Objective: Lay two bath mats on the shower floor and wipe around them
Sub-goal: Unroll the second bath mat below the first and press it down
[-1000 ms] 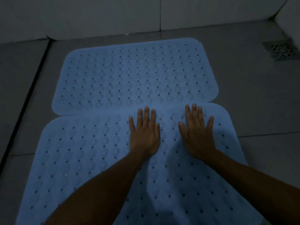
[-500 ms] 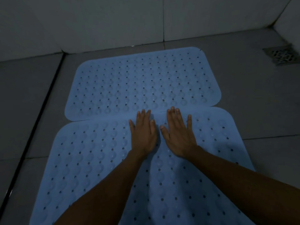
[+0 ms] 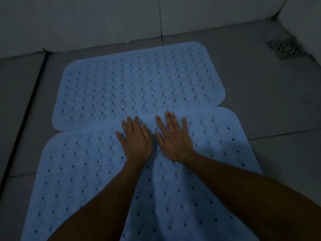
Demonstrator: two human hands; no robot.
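Observation:
Two light blue bath mats with small holes lie flat on the grey tiled shower floor. The far mat [image 3: 139, 84] reaches close to the back wall. The near mat [image 3: 78, 171] lies in front of it, and its far edge slightly overlaps the far mat. My left hand [image 3: 137, 141] presses palm down on the near mat at that far edge, fingers straight. My right hand [image 3: 173, 140] presses flat right beside it, fingers spread, the fingertips at the seam between the mats.
A square floor drain [image 3: 284, 48] sits in the far right corner. White wall tiles [image 3: 104, 20] run along the back, with another wall at the right. A dark groove [image 3: 26, 115] runs along the floor at the left.
My two hands have come closer together on the near mat and slid a little toward its far edge. The view has shifted slightly.

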